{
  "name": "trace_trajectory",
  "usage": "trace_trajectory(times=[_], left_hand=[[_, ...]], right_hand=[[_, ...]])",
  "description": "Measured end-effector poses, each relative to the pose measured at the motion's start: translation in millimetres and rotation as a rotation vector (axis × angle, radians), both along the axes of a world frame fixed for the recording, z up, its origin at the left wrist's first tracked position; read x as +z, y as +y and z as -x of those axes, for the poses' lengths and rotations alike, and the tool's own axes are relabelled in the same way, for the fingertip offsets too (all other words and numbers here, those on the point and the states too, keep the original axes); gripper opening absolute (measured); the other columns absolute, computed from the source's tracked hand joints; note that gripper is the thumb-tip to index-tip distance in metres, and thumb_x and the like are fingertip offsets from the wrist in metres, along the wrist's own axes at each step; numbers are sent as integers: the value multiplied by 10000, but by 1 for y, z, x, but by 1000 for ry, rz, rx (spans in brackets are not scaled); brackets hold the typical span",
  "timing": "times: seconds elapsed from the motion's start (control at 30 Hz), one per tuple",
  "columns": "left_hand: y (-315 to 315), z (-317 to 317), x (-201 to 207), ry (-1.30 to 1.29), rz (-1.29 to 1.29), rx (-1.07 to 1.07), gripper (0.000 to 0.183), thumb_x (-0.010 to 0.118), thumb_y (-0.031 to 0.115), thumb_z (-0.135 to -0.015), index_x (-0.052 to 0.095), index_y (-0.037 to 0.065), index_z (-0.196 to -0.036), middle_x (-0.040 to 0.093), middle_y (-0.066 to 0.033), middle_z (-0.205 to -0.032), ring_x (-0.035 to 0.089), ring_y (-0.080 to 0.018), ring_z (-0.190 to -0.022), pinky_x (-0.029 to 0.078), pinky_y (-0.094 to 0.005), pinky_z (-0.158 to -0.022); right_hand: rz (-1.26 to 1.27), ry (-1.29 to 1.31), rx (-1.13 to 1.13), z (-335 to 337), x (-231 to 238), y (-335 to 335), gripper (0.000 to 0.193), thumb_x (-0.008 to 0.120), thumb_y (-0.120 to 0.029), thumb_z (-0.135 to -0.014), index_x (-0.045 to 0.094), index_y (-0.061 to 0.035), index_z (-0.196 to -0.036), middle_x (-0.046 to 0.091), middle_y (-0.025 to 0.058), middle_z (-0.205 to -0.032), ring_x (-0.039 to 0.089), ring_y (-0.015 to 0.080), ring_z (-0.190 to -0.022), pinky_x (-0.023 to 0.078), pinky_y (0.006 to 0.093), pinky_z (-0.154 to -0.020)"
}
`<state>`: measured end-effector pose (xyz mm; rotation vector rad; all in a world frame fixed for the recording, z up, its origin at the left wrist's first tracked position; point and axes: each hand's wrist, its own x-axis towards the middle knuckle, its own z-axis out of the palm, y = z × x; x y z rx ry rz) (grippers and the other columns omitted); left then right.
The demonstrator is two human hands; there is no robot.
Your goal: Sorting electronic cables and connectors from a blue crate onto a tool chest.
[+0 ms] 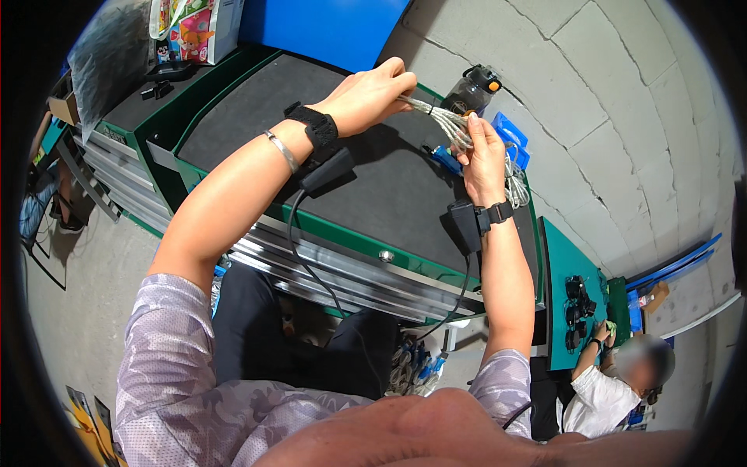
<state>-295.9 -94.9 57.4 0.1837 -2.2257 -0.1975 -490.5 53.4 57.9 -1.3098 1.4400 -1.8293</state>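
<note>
A bundle of grey, clear-jacketed cable (442, 117), gathered by a dark tie, stretches between my two hands above the dark mat. My left hand (372, 95) has its fingers closed on the bundle's left end. At the other end my right hand (484, 156) pinches the cable loops between thumb and fingers. Just left of the right hand is a blue cable connector (447, 159). More coiled grey cable (515, 183) lies beside the right wrist, next to a blue bin (511, 138). The left fingertips are partly hidden.
A dark bottle (469, 92) stands behind the hands by the wall. The green-edged bench (342, 226) carries a black mat. Leads run from black boxes (327, 171) at both wrists. At left stands a colourful bag (194, 31); a co-worker (607, 397) sits at a green table, right.
</note>
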Motion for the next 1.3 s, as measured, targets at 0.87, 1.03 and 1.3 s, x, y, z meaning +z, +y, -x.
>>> trace_trajectory(times=[0.87,1.03,1.3], left_hand=[[47,1,10,13,-26,-183,250,626,248,-892,582,2,-900,570,-153,-784,576,-347,-728,465,-422,-642],[47,-1,13,32,-39,-251,247,606,248,-908,591,2,-902,576,-149,-778,564,-357,-734,460,-412,-637],[49,-14,22,-315,-886,-706,399,526,398,-980,624,33,-853,519,8,-626,465,-64,-524,370,-229,-499]], right_hand=[[142,-222,194,-46,7,11,241,681,-229,-904,615,-38,-1035,624,17,-832,598,85,-702,489,228,-619],[130,-194,185,-47,10,15,222,683,-224,-902,610,-41,-1002,641,35,-826,608,102,-694,468,227,-626],[84,-74,405,-32,16,20,256,652,-268,-921,592,-33,-1004,645,54,-841,618,113,-718,461,227,-634]])
